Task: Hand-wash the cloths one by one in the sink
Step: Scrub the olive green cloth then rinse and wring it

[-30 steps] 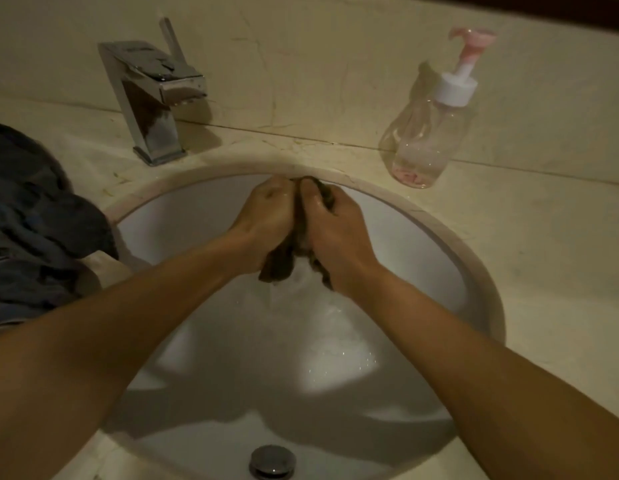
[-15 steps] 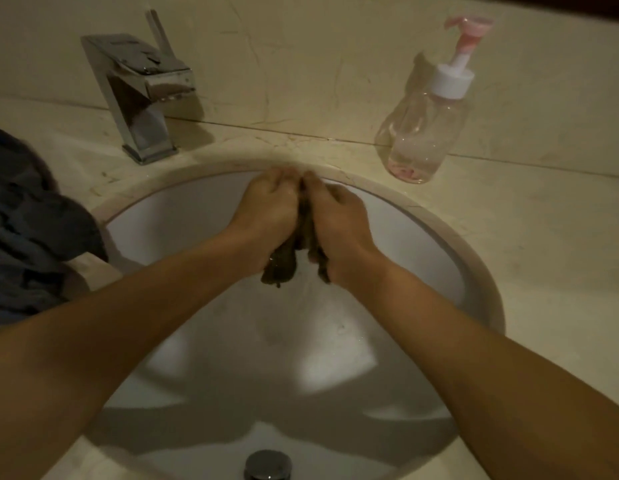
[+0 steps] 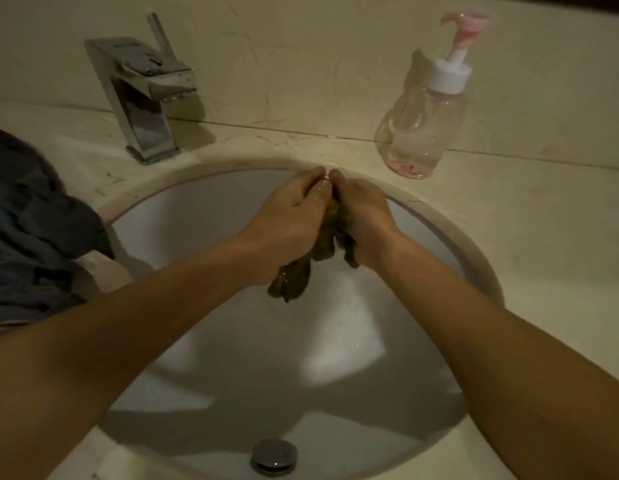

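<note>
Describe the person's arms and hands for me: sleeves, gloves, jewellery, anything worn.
Nothing is worn. The left forearm and the right forearm are bare right to the frame edges, with no sleeve or cuff in view. The left hand and the right hand have no gloves, and no watch, bracelet or ring shows. The fingers glisten with water.

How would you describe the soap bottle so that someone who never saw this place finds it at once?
Start at the round white sink in the pale counter. Behind its rim, on the right, stands the soap bottle. It is clear plastic with a pink pump and pink liquid inside, unlike the metal tap on the left.
</note>
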### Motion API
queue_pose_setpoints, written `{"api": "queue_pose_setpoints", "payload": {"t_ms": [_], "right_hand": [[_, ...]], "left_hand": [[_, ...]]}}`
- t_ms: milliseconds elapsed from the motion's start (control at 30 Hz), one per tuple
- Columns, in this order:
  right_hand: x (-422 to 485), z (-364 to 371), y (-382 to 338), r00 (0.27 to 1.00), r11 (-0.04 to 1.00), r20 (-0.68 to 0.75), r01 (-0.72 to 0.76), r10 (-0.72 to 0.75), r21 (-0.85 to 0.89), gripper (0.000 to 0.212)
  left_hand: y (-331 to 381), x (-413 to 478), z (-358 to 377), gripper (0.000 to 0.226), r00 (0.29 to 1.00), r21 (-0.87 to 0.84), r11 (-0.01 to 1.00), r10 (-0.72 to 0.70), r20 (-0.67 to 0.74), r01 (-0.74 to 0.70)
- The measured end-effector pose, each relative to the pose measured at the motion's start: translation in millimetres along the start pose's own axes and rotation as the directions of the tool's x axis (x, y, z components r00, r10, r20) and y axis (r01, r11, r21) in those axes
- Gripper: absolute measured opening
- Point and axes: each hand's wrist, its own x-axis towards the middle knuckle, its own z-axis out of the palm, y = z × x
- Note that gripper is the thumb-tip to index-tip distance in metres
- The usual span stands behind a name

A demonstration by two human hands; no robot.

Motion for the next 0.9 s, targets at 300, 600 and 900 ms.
{"api": "queue_pose_setpoints", "payload": {"t_ms": [300,600,900], "right_hand": [[-12.3,24.1,5.4,0.983,0.993,0.162,0.095,-0.084,-0.066,0.026],[-13.2,16.9,8.5,0.947,0.951,0.247,-0.253,0.206,0.177,0.041],[16.7,-10.1,18.9,0.975,0.231,0.222,0.218,-0.007,-0.948,0.055]], "left_hand": [[-9.6,16.0,-25.4,0.020,0.972,-0.149,0.984,-0.124,-0.198,0.096],[-12.6,23.6,-17.6,0.018,0.987,0.092,0.993,-0.056,-0.154,0.071],[-58.8,37.0,-51.9,0.048,0.996,0.936,0.346,0.079,0.034,-0.059]]}}
